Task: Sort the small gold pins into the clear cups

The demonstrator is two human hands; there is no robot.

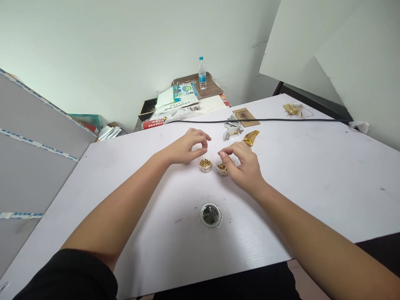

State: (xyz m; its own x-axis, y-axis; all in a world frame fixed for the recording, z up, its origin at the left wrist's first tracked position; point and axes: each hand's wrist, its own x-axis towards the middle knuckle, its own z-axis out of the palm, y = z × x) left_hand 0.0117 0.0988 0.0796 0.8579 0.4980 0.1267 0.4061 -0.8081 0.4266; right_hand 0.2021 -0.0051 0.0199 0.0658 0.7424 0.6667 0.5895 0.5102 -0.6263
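Two small clear cups of tiny gold parts stand side by side on the white table (312, 166): the left cup (206, 165) and the right cup (222, 168). My left hand (187, 146) hovers just left of and above the left cup, fingers curled in a pinch; what it pinches is too small to make out. My right hand (243, 164) rests beside the right cup, fingers curled over its rim, thumb and forefinger together.
A round cable hole (211, 214) sits in the table near me. Behind the hands lie a gold foil bag (251, 137), a silver foil bag (231, 130), a brown card (246, 116) and a black cable (281, 120). More gold bits (292, 109) lie far right. A water bottle (202, 73) stands on a cluttered back desk.
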